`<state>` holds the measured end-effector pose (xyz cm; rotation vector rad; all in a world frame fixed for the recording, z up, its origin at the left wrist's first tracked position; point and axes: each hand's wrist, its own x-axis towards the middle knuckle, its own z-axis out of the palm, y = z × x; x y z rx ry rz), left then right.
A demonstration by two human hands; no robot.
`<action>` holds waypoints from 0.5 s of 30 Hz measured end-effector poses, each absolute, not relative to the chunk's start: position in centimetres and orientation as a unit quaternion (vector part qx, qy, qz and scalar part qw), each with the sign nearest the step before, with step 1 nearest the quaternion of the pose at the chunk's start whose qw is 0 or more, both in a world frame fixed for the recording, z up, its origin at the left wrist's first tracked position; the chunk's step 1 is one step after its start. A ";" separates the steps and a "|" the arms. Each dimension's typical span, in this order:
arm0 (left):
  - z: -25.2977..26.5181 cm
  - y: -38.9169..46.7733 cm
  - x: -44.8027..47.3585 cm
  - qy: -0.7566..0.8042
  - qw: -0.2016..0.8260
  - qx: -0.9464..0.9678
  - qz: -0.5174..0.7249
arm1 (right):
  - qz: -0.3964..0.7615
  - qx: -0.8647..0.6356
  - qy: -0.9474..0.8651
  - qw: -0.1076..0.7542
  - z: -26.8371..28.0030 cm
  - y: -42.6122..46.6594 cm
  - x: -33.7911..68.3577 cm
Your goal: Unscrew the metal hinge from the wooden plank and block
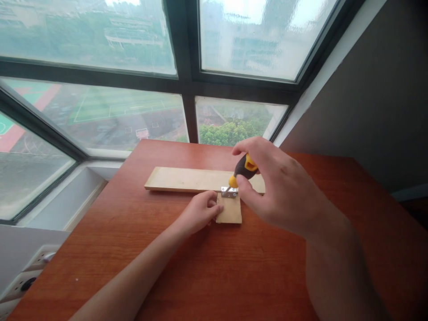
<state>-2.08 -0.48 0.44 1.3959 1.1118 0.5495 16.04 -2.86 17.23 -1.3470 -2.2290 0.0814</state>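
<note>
My right hand [281,187] is closed around the black and yellow handle of a screwdriver [242,169]. The shaft slants down to the left, and its tip meets a small metal hinge [233,195]. This hinge lies across the seam between a long pale wooden board [190,179] and a short wooden piece [229,211]. With thumb and fingers closed, my left hand [199,208] grips the left edge of the short piece. The board's right part is partly hidden behind my right hand. Which screw the tip sits on is too small to tell.
Both wooden pieces lie on a reddish-brown wooden table [133,249]. Dark-framed windows [192,84] rise behind its far edge. A dark wall [374,98] stands at the right. Wall sockets [28,281] show at the lower left, beside the table's edge.
</note>
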 end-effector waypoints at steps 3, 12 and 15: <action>0.4 -0.5 -2.0 0.478 0.598 0.599 0.234 | -0.009 -0.548 -0.795 0.260 17.0 -2.5 15.9; 0.8 -0.5 -1.9 0.476 0.605 0.592 0.237 | 0.013 -0.511 -0.818 0.266 17.0 -2.6 15.9; 0.7 -0.5 -1.9 0.475 0.609 0.591 0.232 | -0.025 -0.552 -0.793 0.258 16.9 -2.4 15.9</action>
